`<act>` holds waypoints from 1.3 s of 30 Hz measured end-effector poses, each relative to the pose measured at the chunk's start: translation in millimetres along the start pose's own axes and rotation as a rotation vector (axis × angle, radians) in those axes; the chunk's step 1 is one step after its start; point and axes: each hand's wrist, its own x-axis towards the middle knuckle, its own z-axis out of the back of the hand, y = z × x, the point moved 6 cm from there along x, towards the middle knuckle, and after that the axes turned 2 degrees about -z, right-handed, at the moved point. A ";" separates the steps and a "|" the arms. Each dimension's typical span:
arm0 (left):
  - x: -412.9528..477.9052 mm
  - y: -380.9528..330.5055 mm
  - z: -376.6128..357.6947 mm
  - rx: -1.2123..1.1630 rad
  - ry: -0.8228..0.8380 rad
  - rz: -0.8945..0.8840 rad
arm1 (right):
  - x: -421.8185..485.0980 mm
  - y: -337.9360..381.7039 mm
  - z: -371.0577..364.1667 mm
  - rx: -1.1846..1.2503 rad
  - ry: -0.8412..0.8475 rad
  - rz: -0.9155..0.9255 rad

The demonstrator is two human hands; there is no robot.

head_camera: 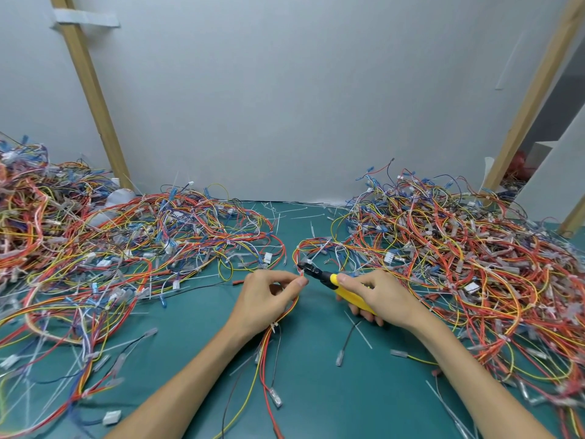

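Where cutter [329, 282] tip meets wire bundle [286, 312], left hand [262, 299] hides the contact

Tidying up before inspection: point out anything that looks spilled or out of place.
Cut cable ties lie strewn across the green mat between the left wire pile and the right wire pile. Nothing else stands out.

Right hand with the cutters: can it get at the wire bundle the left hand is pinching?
Probably yes. The cutters in the right hand have their black tip right at the wire bundle, just past where the left hand pinches it, with nothing in between.
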 end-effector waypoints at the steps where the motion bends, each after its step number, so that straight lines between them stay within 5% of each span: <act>1: -0.1 0.7 -0.3 -0.001 0.002 0.004 | 0.0 -0.6 0.0 0.007 0.001 0.002; 17: -0.3 5.3 3.2 0.068 0.006 0.062 | -16.9 15.7 -1.0 -0.565 -0.349 0.304; 39: 1.3 5.8 3.5 0.129 -0.020 0.023 | -11.4 16.0 -3.4 -0.531 -0.318 0.152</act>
